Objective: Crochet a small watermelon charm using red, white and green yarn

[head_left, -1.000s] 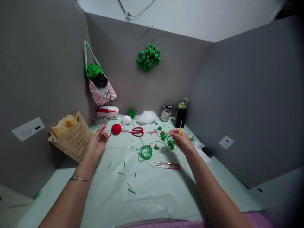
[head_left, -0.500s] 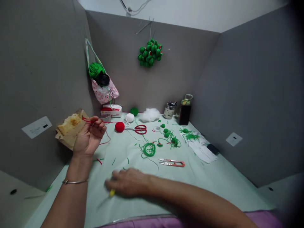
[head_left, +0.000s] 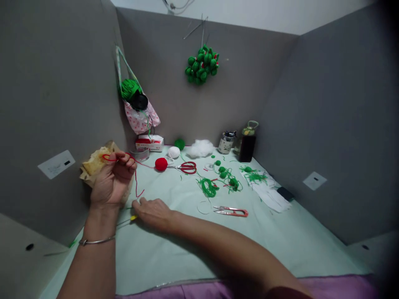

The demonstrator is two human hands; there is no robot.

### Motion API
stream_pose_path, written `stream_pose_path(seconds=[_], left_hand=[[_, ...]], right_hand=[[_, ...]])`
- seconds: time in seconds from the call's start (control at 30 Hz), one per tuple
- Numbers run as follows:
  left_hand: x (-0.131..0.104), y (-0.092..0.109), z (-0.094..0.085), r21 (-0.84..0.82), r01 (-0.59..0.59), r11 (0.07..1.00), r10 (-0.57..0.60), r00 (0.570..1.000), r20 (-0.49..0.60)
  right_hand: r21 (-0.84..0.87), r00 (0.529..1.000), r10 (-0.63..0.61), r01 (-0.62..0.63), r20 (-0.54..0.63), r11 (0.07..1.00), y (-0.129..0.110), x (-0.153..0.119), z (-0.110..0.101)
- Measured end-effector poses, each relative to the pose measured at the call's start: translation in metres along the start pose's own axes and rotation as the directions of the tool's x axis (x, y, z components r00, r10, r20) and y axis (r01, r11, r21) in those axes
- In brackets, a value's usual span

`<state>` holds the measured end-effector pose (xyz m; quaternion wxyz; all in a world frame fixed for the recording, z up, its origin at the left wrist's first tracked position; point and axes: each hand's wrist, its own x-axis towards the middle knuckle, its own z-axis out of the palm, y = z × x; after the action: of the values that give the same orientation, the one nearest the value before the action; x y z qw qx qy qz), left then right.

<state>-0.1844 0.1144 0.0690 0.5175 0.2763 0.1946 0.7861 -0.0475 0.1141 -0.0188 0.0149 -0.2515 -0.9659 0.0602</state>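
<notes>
My left hand is raised at the left, palm turned up and fingers curled on red yarn, which forms a loop past the thumb. A strand leads from it to the red yarn ball, and a red tail hangs down toward the table. Low over the table just right of the left wrist, my right hand is closed on a crochet hook with a yellow handle, its thin metal shaft pointing left. The right fingertips are partly hidden.
Red-handled scissors lie behind the hands, thread snips to the right. Around them are green yarn, small green crocheted pieces, white stuffing and a bottle. Bread in a paper bag sits at the left wall.
My right hand has moved left and away from me with the crochet hook, closer to the left wrist. The left hand still holds the red yarn. The view has shifted slightly.
</notes>
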Motion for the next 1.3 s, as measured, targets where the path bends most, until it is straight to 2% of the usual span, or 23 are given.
stream_pose_path(seconds=[0.03,0.1,0.2,0.33,0.4,0.47,0.53,0.57,0.63,0.73,0.83,0.9,0.97,1.1,1.17,1.23,1.3], left_hand=[[0.001,-0.002,-0.001,0.013,0.006,1.000,-0.007,1.000,0.004],[0.003,-0.006,-0.003,0.037,0.016,0.999,-0.016,1.000,0.016],[0.003,-0.009,-0.005,0.065,0.009,0.998,-0.012,0.999,0.042],[0.002,-0.014,-0.008,0.122,0.002,0.993,-0.011,0.997,0.071],[0.001,-0.020,-0.009,0.172,0.019,0.985,-0.032,0.997,0.077],[0.001,-0.028,-0.010,0.233,0.042,0.972,-0.062,0.995,0.078],[0.001,-0.037,-0.008,0.301,0.066,0.951,-0.094,0.992,0.082],[0.000,-0.041,-0.007,0.336,0.077,0.939,-0.112,0.990,0.088],[-0.002,-0.049,-0.004,0.403,0.093,0.911,-0.145,0.984,0.102],[-0.007,-0.059,0.001,0.487,0.094,0.869,-0.174,0.977,0.122],[-0.012,-0.064,0.006,0.551,0.078,0.831,-0.182,0.974,0.136],[-0.014,-0.066,0.008,0.590,0.072,0.804,-0.194,0.970,0.145],[-0.015,-0.065,0.009,0.620,0.068,0.782,-0.206,0.966,0.154],[-0.013,-0.062,0.005,0.648,0.041,0.761,-0.196,0.966,0.170],[-0.013,-0.063,0.003,0.666,0.018,0.745,-0.184,0.966,0.180],[-0.015,-0.066,0.004,0.698,-0.012,0.716,-0.174,0.965,0.195],[-0.021,-0.070,0.009,0.733,-0.053,0.679,-0.157,0.964,0.215]], right_hand=[[-0.004,1.000,0.010,-0.010,0.002,1.000,0.000,0.008,0.001],[-0.012,0.998,0.061,-0.061,0.013,0.998,0.016,0.014,0.000],[-0.050,0.965,0.260,-0.258,0.023,0.965,0.067,-0.009,-0.005],[-0.150,0.840,0.542,-0.537,-0.009,0.830,0.136,-0.073,-0.023],[-0.192,0.766,0.642,-0.637,-0.043,0.747,0.159,-0.104,-0.036],[-0.212,0.707,0.701,-0.702,-0.091,0.680,0.171,-0.126,-0.049],[-0.210,0.682,0.721,-0.727,-0.122,0.653,0.170,-0.137,-0.056],[-0.201,0.688,0.714,-0.723,-0.126,0.661,0.164,-0.137,-0.056],[-0.169,0.740,0.664,-0.672,-0.109,0.721,0.147,-0.127,-0.050],[-0.092,0.859,0.510,-0.511,-0.036,0.854,0.115,-0.089,-0.034],[-0.035,0.895,0.446,-0.447,-0.022,0.894,0.101,-0.048,-0.026],[-0.010,0.878,0.478,-0.478,-0.036,0.878,0.107,-0.034,-0.028],[0.024,0.843,0.535,-0.535,-0.051,0.845,0.123,-0.038,-0.034],[0.172,0.748,0.659,-0.642,-0.077,0.748,0.164,-0.087,-0.051],[0.293,0.703,0.704,-0.655,-0.101,0.696,0.176,-0.111,-0.061],[0.433,0.684,0.720,-0.616,-0.120,0.658,0.175,-0.123,-0.069],[0.591,0.706,0.697,-0.511,-0.127,0.625,0.160,-0.120,-0.073]])
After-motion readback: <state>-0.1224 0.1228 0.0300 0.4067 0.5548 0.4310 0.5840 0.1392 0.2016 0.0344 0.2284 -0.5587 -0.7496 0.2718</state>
